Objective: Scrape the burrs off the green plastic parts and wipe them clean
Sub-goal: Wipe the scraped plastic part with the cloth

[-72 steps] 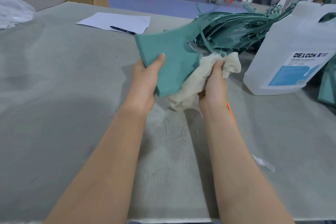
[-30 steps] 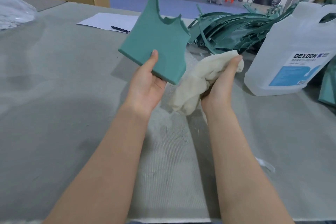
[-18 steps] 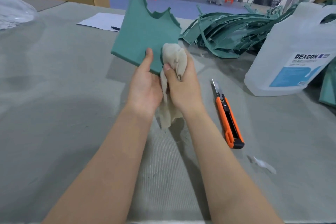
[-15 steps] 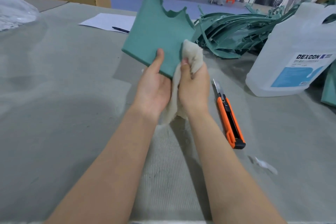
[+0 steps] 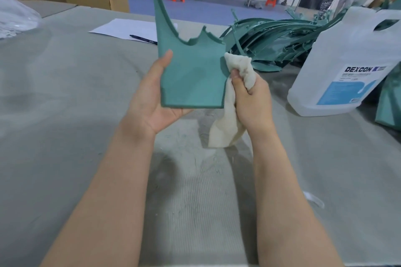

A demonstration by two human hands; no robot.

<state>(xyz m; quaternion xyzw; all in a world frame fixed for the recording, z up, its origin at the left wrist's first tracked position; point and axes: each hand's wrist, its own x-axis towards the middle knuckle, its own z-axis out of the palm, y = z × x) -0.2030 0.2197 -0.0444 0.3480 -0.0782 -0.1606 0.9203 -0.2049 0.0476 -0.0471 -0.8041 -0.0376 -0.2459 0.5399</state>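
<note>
Fingers of the left hand [image 5: 152, 102] grip a green plastic part [image 5: 191, 76] upright above the tabletop [image 5: 65, 115], its long spike pointing up. Right-hand fingers [image 5: 240, 81] clamp a white cloth [image 5: 238, 65] against the part's right edge, so the wipe likely runs along it. More green parts [image 5: 275, 37] lie heaped beyond, beside a capped plastic jug [image 5: 351, 60], contents unclear.
</note>
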